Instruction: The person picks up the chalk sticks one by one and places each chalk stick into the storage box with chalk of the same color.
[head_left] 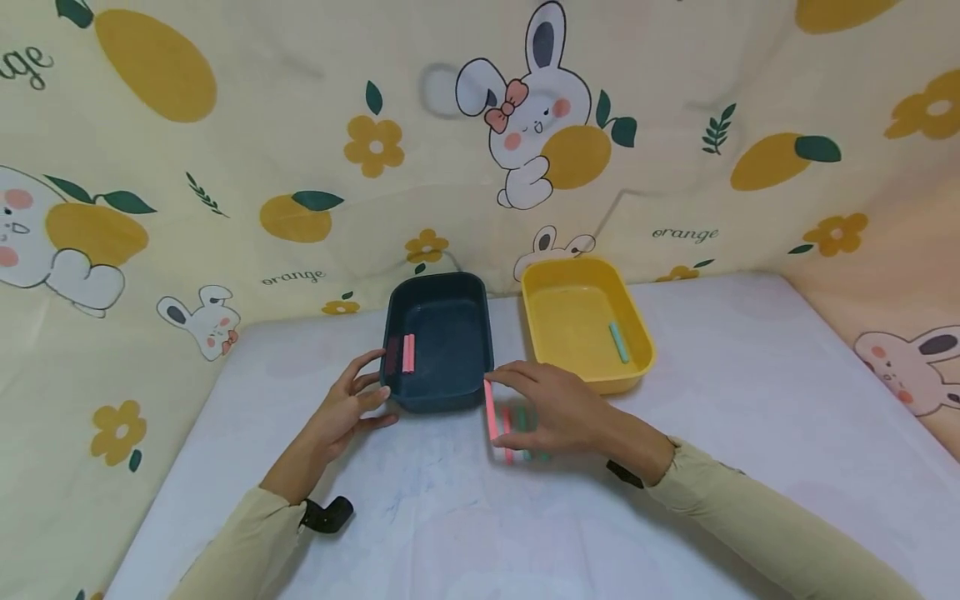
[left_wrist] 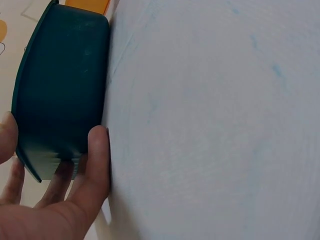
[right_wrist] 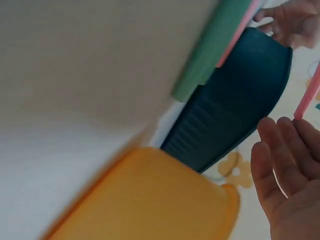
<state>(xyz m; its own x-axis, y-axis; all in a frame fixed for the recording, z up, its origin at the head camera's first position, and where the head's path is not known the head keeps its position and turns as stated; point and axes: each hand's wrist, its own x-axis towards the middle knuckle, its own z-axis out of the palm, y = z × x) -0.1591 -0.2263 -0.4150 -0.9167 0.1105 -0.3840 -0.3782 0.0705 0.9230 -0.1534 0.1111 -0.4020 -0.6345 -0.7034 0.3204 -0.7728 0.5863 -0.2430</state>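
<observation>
My right hand (head_left: 558, 408) pinches a pink chalk stick (head_left: 491, 410) by its ends between thumb and fingers, just off the front right corner of a dark blue tray (head_left: 442, 404). Below and beside that hand, another pink chalk stick (head_left: 507, 454) and green chalk sticks (head_left: 522, 418) lie on the table, partly covered by it. In the right wrist view the held pink chalk (right_wrist: 307, 95) stands at the fingertips. My left hand (head_left: 348, 410) rests at the tray's front left corner, fingers spread along its outer wall (left_wrist: 70, 75). Pink chalk pieces (head_left: 408, 354) lie inside the tray's left side.
A yellow tray (head_left: 543, 333) stands right of the blue one, with a teal chalk stick (head_left: 618, 342) inside. The white table (head_left: 360, 533) shows faint bluish smears. A patterned cloth (head_left: 300, 142) hangs behind and at the sides.
</observation>
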